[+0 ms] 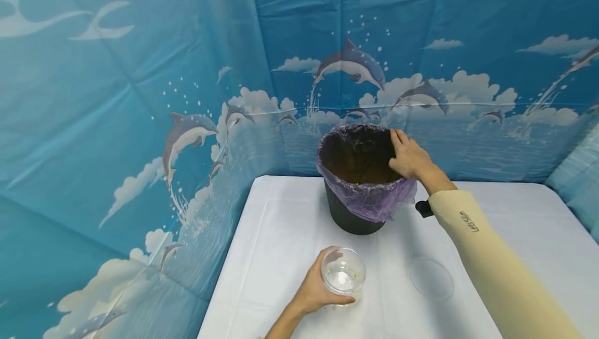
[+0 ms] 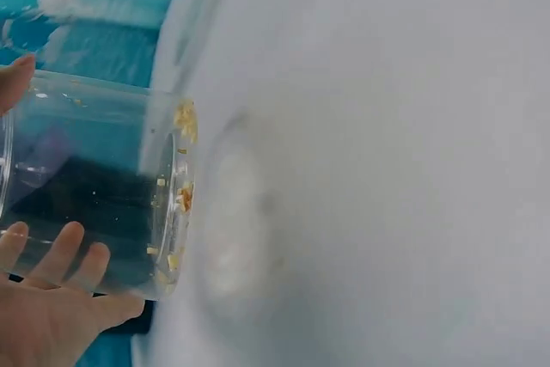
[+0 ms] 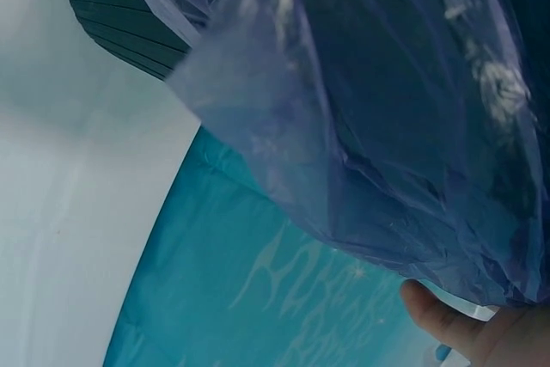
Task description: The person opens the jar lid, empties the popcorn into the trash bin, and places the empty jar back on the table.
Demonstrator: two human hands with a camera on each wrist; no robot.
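My left hand (image 1: 314, 288) holds a clear round plastic container (image 1: 343, 270) over the front of the table, fingers and thumb around its side. In the left wrist view, small yellow and orange crumbs (image 2: 184, 197) cling near the base of the container. My right hand (image 1: 412, 158) grips the right rim of a dark trash bin (image 1: 351, 214), which stands upright. A thin purple bag (image 1: 369, 201) lines the bin and hangs over its rim. The right wrist view shows a fingertip (image 3: 430, 307) at the bag's edge; most of that hand is out of frame there.
A clear round lid (image 1: 430, 278) lies flat on the white table (image 1: 281, 209), to the right of the container. Blue sheeting with dolphins (image 1: 351, 66) hangs close behind the bin and along the table's left side. A dark band (image 1: 424, 209) sits at my right wrist.
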